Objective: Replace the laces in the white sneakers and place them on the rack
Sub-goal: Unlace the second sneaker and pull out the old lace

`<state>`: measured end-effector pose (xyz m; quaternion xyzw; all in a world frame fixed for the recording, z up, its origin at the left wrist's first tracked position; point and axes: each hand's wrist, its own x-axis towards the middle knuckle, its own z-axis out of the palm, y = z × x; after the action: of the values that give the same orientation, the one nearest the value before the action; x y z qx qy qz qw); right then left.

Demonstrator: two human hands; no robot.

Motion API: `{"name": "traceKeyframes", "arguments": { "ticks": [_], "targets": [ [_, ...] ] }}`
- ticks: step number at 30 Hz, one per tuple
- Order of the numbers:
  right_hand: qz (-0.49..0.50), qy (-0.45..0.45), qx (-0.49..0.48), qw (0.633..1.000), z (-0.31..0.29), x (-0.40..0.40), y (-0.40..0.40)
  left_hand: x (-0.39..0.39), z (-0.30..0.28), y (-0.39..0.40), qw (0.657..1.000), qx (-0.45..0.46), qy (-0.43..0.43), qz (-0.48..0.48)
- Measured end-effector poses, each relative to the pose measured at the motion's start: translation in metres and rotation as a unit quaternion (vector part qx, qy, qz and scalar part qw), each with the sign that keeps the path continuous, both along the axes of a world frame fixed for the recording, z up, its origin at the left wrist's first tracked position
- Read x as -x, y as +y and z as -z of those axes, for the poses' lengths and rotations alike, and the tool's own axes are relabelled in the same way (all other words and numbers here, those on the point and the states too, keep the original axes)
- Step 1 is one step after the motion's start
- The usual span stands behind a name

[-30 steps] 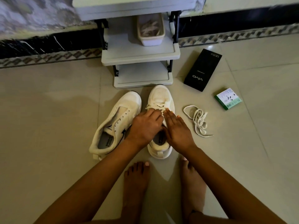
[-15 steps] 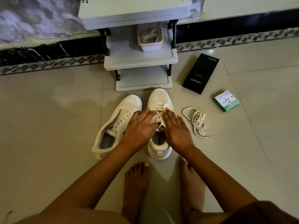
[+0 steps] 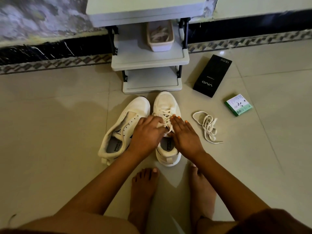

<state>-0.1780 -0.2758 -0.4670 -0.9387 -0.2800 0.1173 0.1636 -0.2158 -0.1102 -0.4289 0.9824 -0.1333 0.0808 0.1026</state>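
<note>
The laced sneaker [image 3: 166,115] stands on the floor tiles [image 3: 59,132], long axis 6-to-12 o'clock, toe toward the rack [image 3: 150,63]. The unlaced sneaker [image 3: 125,130], at its 9 o'clock, points toward 1 o'clock. The left hand [image 3: 146,134] pinches the lace [image 3: 164,115]; the right hand [image 3: 184,135] rests flat, fingers straight, on the laced sneaker.

Bare floor [image 3: 50,132] left of unlaced sneaker [image 3: 121,130]; right side cluttered: loose lace [image 3: 208,126], black box [image 3: 212,76], green box [image 3: 238,105].

I'm looking at a home: glossy tiled floor [image 3: 50,141], patterned skirting [image 3: 50,63], a small shoe rack [image 3: 148,59] against the wall, bare feet [image 3: 145,186].
</note>
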Motion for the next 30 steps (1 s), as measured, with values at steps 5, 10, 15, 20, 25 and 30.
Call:
{"name": "traceKeyframes", "arguments": {
  "ticks": [5,10,15,20,25,30],
  "targets": [
    [0.007,-0.003,0.004,1.000,-0.001,0.003,0.000,-0.004,-0.015,-0.012,0.963,0.220,0.129,-0.088],
    [-0.012,0.006,0.035,0.999,-0.001,0.000,0.000,-0.006,-0.020,-0.025,0.822,0.488,0.240,-0.165],
    [-0.002,0.017,0.020,1.000,-0.003,0.000,0.001,-0.006,-0.013,0.001,0.979,0.139,0.143,-0.051],
    [0.001,0.024,0.012,1.000,-0.003,0.000,0.002,0.007,-0.005,-0.006,0.999,-0.043,0.012,-0.014],
    [-0.010,0.017,0.018,1.000,-0.004,-0.001,-0.001,-0.008,-0.027,-0.012,0.881,0.426,0.182,-0.099],
    [-0.009,0.021,0.002,1.000,-0.004,0.000,0.002,-0.007,-0.031,-0.012,0.906,0.365,0.190,-0.096]
  ]
}}
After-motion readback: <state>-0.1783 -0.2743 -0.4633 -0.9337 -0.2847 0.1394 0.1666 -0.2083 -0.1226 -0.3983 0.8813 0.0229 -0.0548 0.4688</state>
